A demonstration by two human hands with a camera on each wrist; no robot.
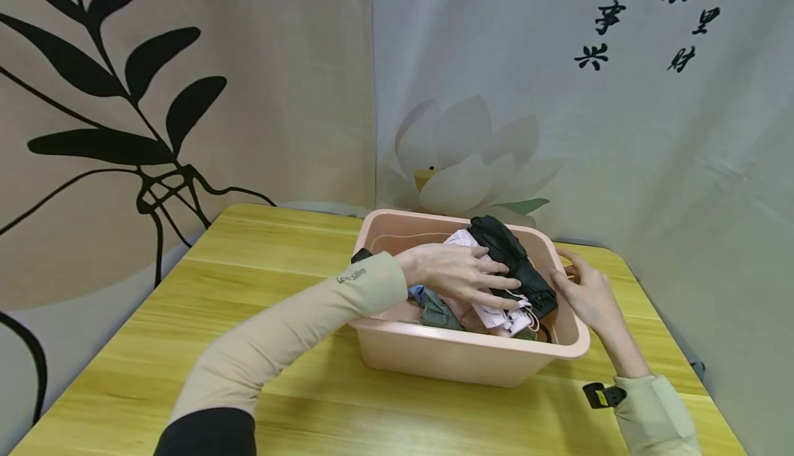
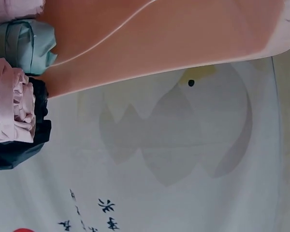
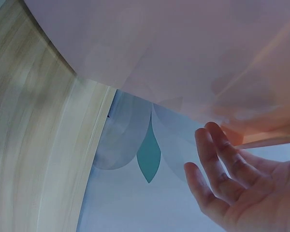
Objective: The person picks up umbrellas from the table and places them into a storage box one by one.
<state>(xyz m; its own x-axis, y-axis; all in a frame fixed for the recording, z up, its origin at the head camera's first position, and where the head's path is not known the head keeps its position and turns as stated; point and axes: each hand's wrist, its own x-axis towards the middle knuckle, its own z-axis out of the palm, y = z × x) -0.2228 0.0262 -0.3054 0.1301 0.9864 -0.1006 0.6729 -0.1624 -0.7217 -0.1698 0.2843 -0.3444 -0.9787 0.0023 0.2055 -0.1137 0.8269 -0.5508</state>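
A pink plastic tub [image 1: 434, 356] stands on the table with bunched and rolled clothes inside. My left hand [image 1: 462, 273] reaches over its left side, fingers spread and nearly straight across a pale pink garment [image 1: 490, 317]. A black rolled garment [image 1: 515, 263] lies just beyond those fingers, propped toward the tub's right back. Under the hand show a grey-green garment [image 1: 437, 313] and a bit of blue cloth. My right hand [image 1: 589, 294] holds the tub's right rim, thumb over the edge and fingers along the outer wall [image 3: 183, 58].
The yellow wood-grain table [image 1: 279, 291] runs out to both sides of the tub. Behind it hangs a pale curtain [image 1: 682, 167] with a lotus print and dark characters. Another curtain [image 1: 298, 84] with a black plant print is at the left.
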